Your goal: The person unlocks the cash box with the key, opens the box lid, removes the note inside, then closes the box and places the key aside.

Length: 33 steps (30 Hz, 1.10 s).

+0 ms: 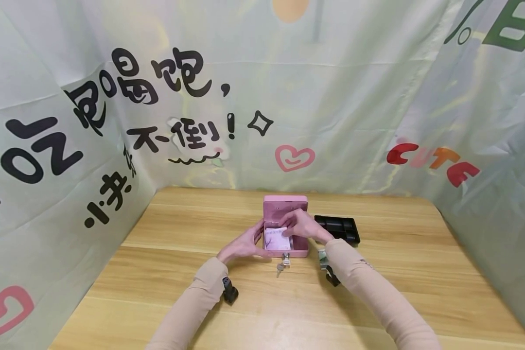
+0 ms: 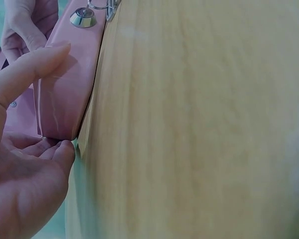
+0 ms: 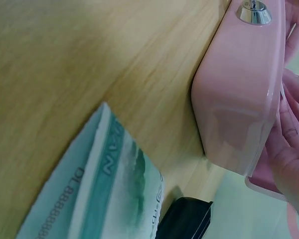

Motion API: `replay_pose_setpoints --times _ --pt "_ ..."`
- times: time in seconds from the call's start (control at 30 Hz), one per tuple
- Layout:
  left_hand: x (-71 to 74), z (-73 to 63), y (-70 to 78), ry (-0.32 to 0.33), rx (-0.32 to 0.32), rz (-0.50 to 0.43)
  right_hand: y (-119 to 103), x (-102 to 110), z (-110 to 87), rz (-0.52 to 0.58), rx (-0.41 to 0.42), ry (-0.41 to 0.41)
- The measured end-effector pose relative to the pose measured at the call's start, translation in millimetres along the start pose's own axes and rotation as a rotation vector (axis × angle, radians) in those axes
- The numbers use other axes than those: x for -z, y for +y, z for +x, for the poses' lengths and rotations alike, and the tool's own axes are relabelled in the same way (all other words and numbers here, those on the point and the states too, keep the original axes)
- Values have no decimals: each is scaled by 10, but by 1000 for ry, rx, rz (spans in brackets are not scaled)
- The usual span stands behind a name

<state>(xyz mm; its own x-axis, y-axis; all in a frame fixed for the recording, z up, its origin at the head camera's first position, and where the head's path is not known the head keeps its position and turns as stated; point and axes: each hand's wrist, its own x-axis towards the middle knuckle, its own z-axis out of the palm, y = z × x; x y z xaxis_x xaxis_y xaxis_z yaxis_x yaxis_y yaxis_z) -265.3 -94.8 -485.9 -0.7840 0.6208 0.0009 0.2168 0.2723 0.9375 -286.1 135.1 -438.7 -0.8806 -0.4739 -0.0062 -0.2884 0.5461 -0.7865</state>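
Note:
A pink cash box (image 1: 271, 253) stands on the table with its lid (image 1: 284, 199) raised at the back. Pale purple banknotes (image 1: 276, 240) lie in its left part. My left hand (image 1: 245, 244) holds the box's front left corner; in the left wrist view the thumb rests along the front and the fingertips touch the side wall (image 2: 60, 109). Reaching into the box from the right, my right hand (image 1: 304, 227) pinches the upper edge of the banknotes. The right wrist view shows its fingers inside, behind the front wall (image 3: 234, 94), which partly hides them.
Right of the box lies a black compartment tray (image 1: 339, 218). A folded green banknote (image 3: 124, 184) is on the table near the right forearm. Keys (image 1: 280, 268) hang from the lock (image 1: 286, 256) at the box's front. Printed cloth (image 1: 341, 121) encloses the wooden table (image 1: 192, 214).

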Motion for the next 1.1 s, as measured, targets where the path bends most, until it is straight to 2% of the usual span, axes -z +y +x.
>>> replay_pose_setpoints --times 0.2,0.5,0.77,1.1 --pt "-1 4 -3 -12 -11 -7 0 -24 7 15 -32 -10" --pt "0 -1 8 2 -8 7 -43 32 -34 82 0 23" --pt "1 2 6 3 16 -27 -64 85 -120 165 -50 76" --pt "-2 -3 6 7 54 -42 -79 169 -260 233 -92 190"
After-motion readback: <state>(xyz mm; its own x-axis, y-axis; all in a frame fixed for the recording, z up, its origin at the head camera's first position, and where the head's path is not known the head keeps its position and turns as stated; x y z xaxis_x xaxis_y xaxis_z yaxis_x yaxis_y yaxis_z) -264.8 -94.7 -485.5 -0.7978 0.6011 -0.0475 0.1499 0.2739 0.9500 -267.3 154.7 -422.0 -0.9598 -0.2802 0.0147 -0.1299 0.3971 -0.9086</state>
